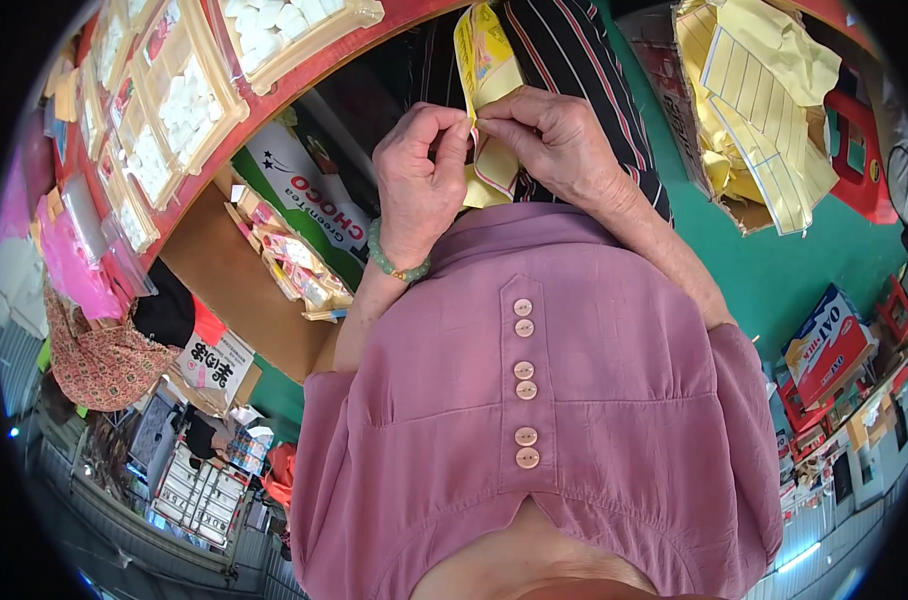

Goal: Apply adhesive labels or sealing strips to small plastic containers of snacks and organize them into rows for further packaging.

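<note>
A yellow strip with printed coloured patterns [487,60] lies over my lap, on dark striped trousers [569,60]; whether it is paper or sticker sheet I cannot tell. My left hand [421,165], with a green bead bracelet [386,255] at its wrist, pinches at the strip's left edge. From the other side my right hand [559,145] pinches the strip with thumb and forefinger. The fingertips of both hands nearly meet, and a small white bit shows between them. The strip's lower part [494,172] hangs below the fingers.
At the upper left, a red table [257,108] bears clear trays of white pieces [187,105]. Left of my lap, an open cardboard box [209,250] holds printed wrapped pieces [299,262]. On the right stand a box of crumpled yellow paper [764,100], a red stool [864,150] and a red-blue carton [827,345].
</note>
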Demonstrator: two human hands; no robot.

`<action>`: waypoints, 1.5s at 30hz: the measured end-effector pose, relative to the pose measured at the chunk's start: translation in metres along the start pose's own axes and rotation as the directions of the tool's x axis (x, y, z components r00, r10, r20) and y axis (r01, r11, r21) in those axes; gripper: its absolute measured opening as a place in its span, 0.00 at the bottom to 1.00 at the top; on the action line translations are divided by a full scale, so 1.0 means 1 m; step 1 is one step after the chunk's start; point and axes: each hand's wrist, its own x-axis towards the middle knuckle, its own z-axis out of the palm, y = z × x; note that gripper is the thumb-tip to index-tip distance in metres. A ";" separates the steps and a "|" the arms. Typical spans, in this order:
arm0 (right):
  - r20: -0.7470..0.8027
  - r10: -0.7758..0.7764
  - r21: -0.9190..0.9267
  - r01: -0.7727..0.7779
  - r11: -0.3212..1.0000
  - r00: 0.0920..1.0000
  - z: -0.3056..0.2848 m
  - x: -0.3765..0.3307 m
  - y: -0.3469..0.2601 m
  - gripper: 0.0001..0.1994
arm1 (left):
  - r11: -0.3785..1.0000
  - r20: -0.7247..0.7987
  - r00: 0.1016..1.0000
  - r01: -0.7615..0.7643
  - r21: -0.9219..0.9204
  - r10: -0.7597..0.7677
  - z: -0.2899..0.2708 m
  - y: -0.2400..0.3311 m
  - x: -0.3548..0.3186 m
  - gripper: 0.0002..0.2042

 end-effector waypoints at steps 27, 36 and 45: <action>0.040 -0.006 0.055 0.004 0.998 0.999 -0.003 0.001 -0.004 0.05 | 0.988 0.028 0.992 0.122 -0.092 -0.120 -0.003 0.002 -0.003 0.00; 0.044 -0.077 -0.036 0.079 0.996 0.996 -0.001 0.007 -0.009 0.05 | 0.995 0.008 0.996 0.088 -0.041 -0.088 -0.006 0.003 -0.003 0.00; 0.055 -0.073 -0.056 0.076 0.996 0.996 0.011 0.004 -0.007 0.04 | 0.985 -0.046 0.985 0.160 -0.068 -0.164 -0.004 -0.005 -0.013 0.01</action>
